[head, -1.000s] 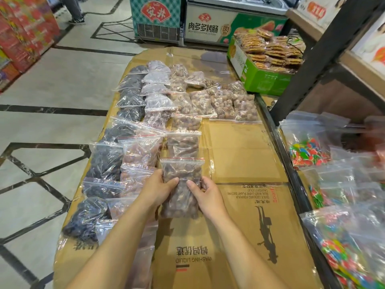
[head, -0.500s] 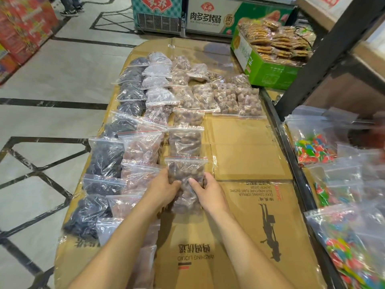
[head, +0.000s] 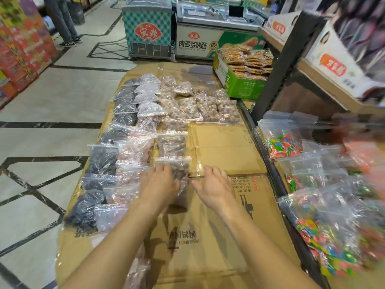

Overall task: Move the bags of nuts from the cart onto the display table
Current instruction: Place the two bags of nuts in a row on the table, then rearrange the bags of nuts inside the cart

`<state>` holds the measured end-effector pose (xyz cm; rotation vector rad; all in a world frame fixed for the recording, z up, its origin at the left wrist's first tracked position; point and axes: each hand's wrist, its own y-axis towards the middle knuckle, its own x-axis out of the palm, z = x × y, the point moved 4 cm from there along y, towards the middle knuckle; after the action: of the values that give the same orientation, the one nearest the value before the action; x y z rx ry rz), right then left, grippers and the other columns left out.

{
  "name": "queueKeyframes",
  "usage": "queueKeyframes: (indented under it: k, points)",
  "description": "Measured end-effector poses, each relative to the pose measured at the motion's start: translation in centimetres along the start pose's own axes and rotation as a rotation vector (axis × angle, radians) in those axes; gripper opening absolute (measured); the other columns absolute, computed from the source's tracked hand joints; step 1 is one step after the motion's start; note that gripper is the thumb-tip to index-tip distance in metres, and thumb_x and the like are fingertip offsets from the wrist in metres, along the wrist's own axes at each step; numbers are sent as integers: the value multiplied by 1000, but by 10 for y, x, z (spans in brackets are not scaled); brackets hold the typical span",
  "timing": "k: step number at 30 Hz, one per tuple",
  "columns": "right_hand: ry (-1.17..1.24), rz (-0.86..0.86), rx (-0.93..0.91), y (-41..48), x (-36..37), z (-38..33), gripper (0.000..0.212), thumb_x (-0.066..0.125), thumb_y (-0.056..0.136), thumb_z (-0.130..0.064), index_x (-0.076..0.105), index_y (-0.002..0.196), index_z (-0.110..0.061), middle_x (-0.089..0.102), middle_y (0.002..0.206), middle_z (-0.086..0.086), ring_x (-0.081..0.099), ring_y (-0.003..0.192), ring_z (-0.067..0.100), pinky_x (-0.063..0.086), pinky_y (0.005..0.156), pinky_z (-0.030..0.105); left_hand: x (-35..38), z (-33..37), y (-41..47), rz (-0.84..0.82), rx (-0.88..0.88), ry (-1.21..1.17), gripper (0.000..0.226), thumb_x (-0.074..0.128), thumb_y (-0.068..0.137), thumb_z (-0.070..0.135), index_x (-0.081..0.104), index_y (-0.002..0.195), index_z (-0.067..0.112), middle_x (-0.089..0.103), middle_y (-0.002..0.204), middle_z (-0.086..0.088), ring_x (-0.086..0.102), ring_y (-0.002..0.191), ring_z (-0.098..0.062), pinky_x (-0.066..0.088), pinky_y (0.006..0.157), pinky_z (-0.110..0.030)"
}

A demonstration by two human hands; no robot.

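Head view: my left hand (head: pixel 159 184) lies flat, fingers spread, on the crinkly clear bag of nuts (head: pixel 174 166), my right hand (head: pixel 214 185) released just beside it over smooth cardboard (head: pixel 225 151).

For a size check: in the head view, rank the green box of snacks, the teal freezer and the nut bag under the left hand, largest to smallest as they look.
1. Teal freezer
2. Green box, close behind; distance from the camera makes this unsure
3. Nut bag, partly hidden under the left hand
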<state>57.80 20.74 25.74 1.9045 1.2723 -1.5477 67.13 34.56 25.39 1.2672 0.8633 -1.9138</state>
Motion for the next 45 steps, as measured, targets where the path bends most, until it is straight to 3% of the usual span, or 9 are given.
queueKeyframes:
  k: [6, 12, 18, 23, 30, 34, 38, 45]
  points:
    - [-127, 50, 40, -64, -23, 59, 63, 48, 107, -52, 39, 158, -16, 44, 161, 10, 40, 147, 34, 30, 120, 47, 8, 67, -42, 1, 114, 188, 63, 47, 102, 52, 40, 154, 18, 46, 159, -6, 41, 146, -31, 35, 119, -49]
    - [-140, 76, 137, -138, -35, 142, 72, 49, 107, -55, 30, 163, -14, 38, 165, 12, 37, 149, 36, 31, 122, 50, 39, 148, -101, -10, 245, 267, 62, 51, 100, 56, 45, 147, 17, 50, 154, -6, 43, 142, -32, 37, 115, -45]
    - [-85, 71, 293, -215, -44, 235, 75, 48, 107, -54, 21, 167, -16, 25, 173, 11, 20, 160, 35, 13, 131, 53, 72, 239, -166, -38, 378, 299, 64, 52, 99, 54, 47, 150, 16, 52, 152, -8, 47, 140, -34, 37, 112, -46]
    - [-85, 91, 404, -280, -48, 304, 81, 43, 109, -58, 15, 170, -14, 24, 174, 12, 23, 159, 38, 24, 127, 54, 100, 309, -211, -62, 497, 327, 61, 51, 100, 53, 46, 148, 16, 51, 153, -6, 44, 142, -33, 34, 115, -47]
    - [-38, 165, 562, -364, -53, 374, 70, 48, 108, -54, 33, 161, -12, 47, 157, 14, 41, 146, 37, 33, 119, 52, 140, 392, -264, -121, 649, 333, 61, 52, 100, 50, 44, 151, 17, 48, 155, -8, 39, 147, -33, 34, 118, -49]
    - [-33, 164, 665, -395, -45, 413, 73, 46, 107, -58, 30, 162, -11, 41, 161, 15, 40, 145, 39, 35, 118, 52, 166, 432, -284, -184, 754, 387, 71, 52, 101, 51, 34, 159, 14, 42, 161, -9, 33, 151, -34, 28, 123, -52]
    - [-16, 169, 765, -423, -37, 450, 78, 42, 108, -60, 24, 166, -11, 37, 166, 14, 39, 149, 39, 34, 121, 52, 192, 473, -301, -206, 889, 406, 67, 49, 103, 50, 36, 158, 13, 44, 159, -9, 37, 148, -35, 31, 122, -50]
    - [116, 197, 966, -448, -26, 513, 71, 49, 105, -55, 34, 160, -12, 46, 157, 14, 46, 143, 36, 42, 118, 55, 243, 545, -311, -333, 1061, 454, 65, 45, 105, 50, 35, 158, 13, 44, 159, -10, 37, 148, -35, 30, 122, -52]
